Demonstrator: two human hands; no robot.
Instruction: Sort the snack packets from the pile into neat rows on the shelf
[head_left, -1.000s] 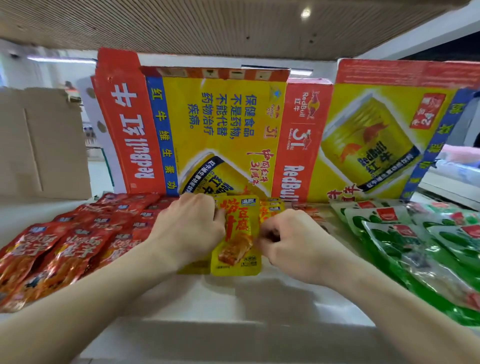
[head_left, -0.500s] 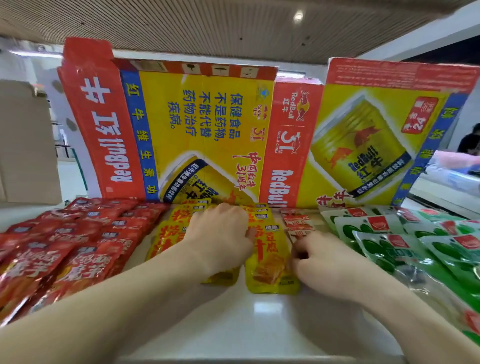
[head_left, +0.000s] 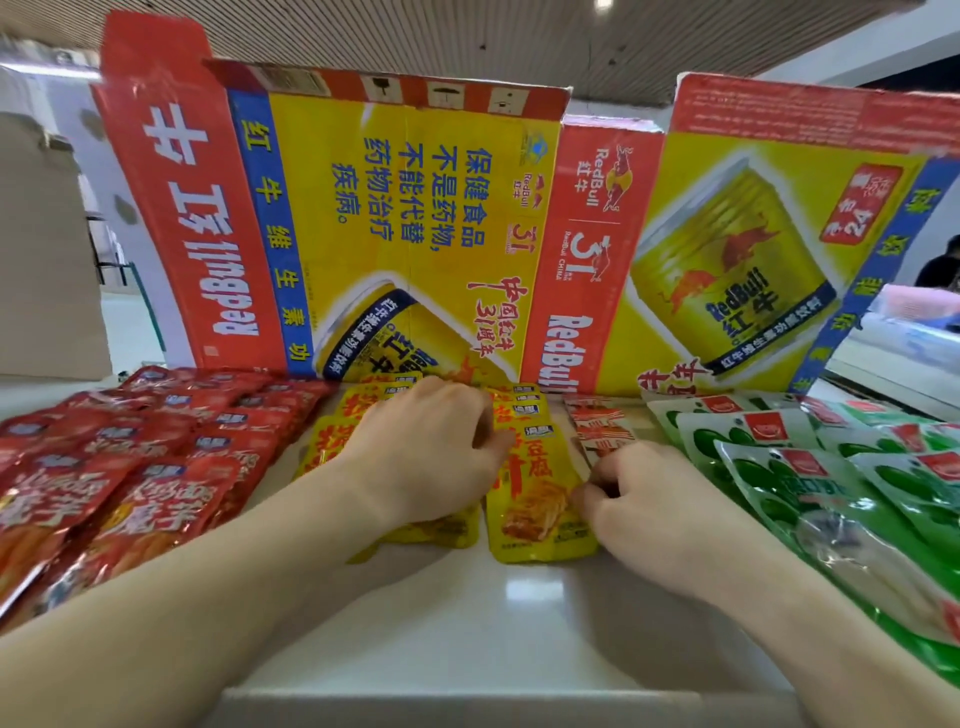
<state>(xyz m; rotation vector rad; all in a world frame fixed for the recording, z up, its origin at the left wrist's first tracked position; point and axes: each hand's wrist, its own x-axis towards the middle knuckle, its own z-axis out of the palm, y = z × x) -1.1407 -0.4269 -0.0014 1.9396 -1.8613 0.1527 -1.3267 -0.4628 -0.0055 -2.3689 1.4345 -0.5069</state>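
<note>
Two rows of yellow snack packets lie on the white shelf (head_left: 519, 634). The front yellow packet (head_left: 540, 504) of the right row lies flat between my hands. My left hand (head_left: 431, 452) rests on the left yellow row (head_left: 327, 441), fingers curled, its thumb against that packet's left edge. My right hand (head_left: 644, 499) has curled fingers that pinch the packet's right edge. Overlapping red packets (head_left: 135, 467) fill the left side. Green packets (head_left: 779, 467) fill the right. A few small red-and-white packets (head_left: 597, 421) lie behind my right hand.
Flattened Red Bull cartons (head_left: 415, 218) stand upright along the back of the shelf. A plain brown cardboard box (head_left: 41, 260) stands at far left. The shelf's front lip (head_left: 493, 701) runs below my forearms.
Both hands have carried the yellow packet to the right and laid it flat at the front of the right yellow row. The view has moved closer to the shelf.
</note>
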